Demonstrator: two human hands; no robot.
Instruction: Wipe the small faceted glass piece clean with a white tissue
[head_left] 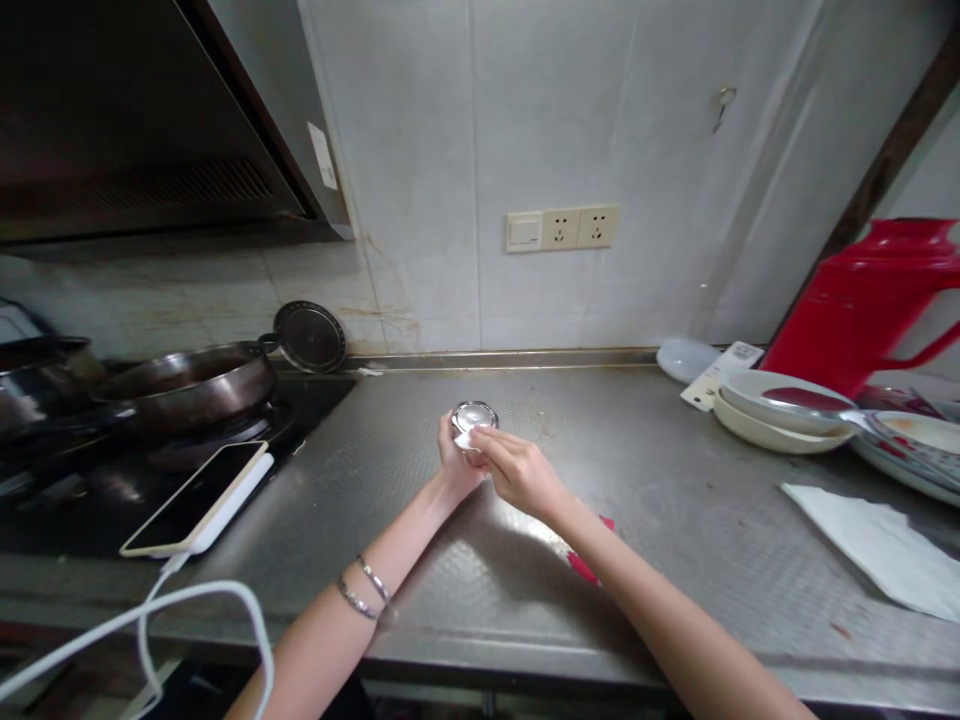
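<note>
White cable (pixel 202 592) loops across the near left corner, running up to a phone (pixel 199 495) at the edge of the stove (pixel 67 525). Beyond it, over the steel counter (pixel 637 480), our left hand (pixel 456 472) curls around a small tin (pixel 475 415), apparently metal, its round, shiny top facing up, while our right hand (pixel 525 475) pinches a white piece (pixel 463 440), fingers together, at the near rim. We cannot tell whether that piece is paper or cloth. Red scraps (pixel 583 568) lie beside our right forearm; a napkin (pixel 877 550) rests well to the right. We judge the tin light and stiff, its rim likely slippery, so the side wall offers us the surest hold, palm wrapped round. The white piece looks thin and soft, and may crumple unless pinched close to the metal.
</note>
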